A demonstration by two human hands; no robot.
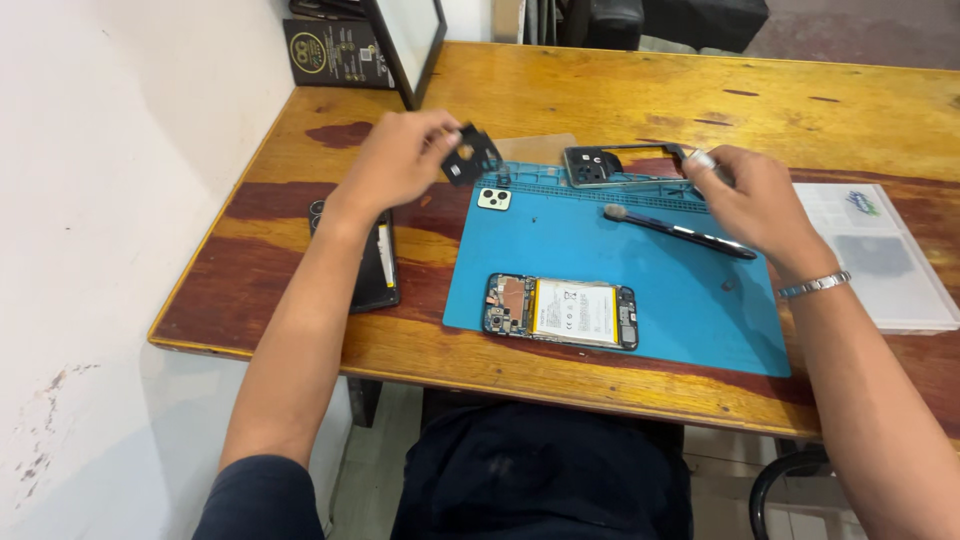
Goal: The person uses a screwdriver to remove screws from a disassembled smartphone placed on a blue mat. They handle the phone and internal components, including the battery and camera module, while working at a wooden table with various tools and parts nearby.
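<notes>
My left hand holds a small black plastic cover piece above the far left corner of the blue work mat. At the mat's far edge my right hand grips a thin silver tool beside a grey phone frame. An opened phone with its battery showing lies at the mat's near edge. A small white camera cover and a black brush also rest on the mat.
A dark phone panel lies left of the mat under my left forearm. A clear plastic parts box sits at the right. A black framed screen and a dark box stand at the back left.
</notes>
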